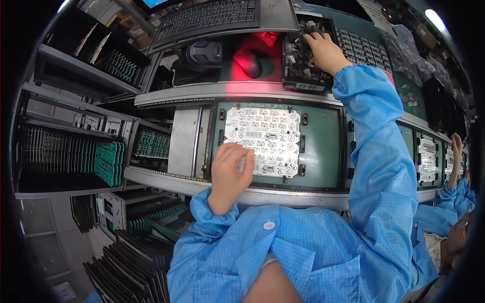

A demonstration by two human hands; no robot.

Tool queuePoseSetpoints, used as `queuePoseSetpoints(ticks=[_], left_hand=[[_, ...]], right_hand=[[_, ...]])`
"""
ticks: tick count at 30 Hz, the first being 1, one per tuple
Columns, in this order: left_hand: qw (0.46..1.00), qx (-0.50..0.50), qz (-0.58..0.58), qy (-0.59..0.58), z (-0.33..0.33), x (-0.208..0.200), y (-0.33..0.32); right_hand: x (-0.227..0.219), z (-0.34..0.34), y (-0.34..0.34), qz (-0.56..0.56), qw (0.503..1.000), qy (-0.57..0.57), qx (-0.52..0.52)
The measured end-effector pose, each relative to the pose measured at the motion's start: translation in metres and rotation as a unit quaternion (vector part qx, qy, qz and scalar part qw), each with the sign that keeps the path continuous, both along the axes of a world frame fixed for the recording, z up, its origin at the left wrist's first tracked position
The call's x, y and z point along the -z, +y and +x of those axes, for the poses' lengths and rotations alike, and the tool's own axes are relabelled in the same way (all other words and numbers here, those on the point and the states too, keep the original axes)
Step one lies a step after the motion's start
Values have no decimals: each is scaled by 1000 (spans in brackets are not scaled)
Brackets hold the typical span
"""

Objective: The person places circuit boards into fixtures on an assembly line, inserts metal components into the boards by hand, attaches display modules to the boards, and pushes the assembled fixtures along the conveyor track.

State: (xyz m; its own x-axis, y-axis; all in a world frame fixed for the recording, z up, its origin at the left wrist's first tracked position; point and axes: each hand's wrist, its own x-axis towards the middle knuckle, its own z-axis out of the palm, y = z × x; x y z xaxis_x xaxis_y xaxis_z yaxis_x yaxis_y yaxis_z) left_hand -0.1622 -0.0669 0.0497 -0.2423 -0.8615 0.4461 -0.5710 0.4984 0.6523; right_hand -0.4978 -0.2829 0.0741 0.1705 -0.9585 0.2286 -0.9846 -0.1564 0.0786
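Note:
A white circuit board [262, 137] lies in a dark-edged fixture with green surface, held by small black clips around its edge. Over its lower left corner is my left hand [230, 169], fingers curled toward the thumb; whatever they may hold is hidden. My right hand [326, 53] reaches forward into a black bin [303, 85] heaped with small dark parts [298, 55]. Its fingers are spread, with the tips down among those parts, and no part shows clearly in its grip.
Behind the rail are a keyboard [207, 20], a handheld scanner [202, 54] and a mouse [248, 64] in red light. Racks of green boards [108, 164] stand left. A tray of small parts [361, 48] lies right of the bin. Another person's hand [456, 146] shows far right.

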Motion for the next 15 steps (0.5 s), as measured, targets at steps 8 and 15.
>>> queuePoseSetpoints(ticks=[8, 15], left_hand=[[996, 85, 6, 3, -2, -10, -12], [996, 57, 61, 1, 15, -4, -12]], right_hand=[[3, -15, 2, -56, 987, -133, -77], [-7, -17, 17, -50, 964, -246, -84]])
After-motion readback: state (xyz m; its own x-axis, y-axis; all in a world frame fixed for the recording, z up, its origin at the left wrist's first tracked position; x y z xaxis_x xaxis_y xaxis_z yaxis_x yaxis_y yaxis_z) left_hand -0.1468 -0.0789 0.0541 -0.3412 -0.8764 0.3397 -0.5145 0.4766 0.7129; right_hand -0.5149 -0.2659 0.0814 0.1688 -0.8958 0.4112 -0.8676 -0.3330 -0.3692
